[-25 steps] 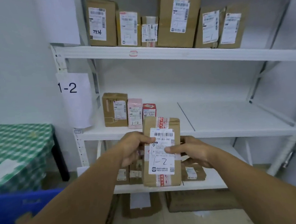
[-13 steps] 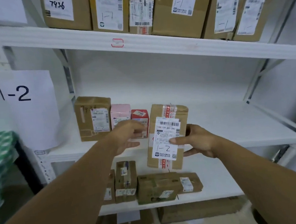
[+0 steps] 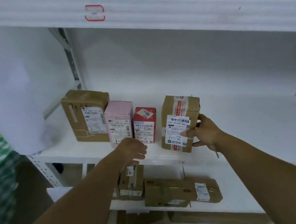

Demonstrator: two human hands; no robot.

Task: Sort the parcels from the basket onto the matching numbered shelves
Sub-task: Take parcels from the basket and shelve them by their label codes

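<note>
Only two arms of the person show, both bare from the near edge of the view out to the fingertips. The left forearm (image 3: 77, 209) fills the near left and the right forearm (image 3: 276, 171) the near right, each broad close to the camera and narrowing toward the wrist. The left hand (image 3: 132, 150) and the right hand (image 3: 205, 133) are bare as well, with a short, pale nail on the right thumb; finer detail is blurred.

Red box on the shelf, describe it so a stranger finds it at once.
Find the white middle shelf. The small red cardboard box stands third from left in its row, between a pink box and a taped brown carton. It alone is red, and shortest.
</note>
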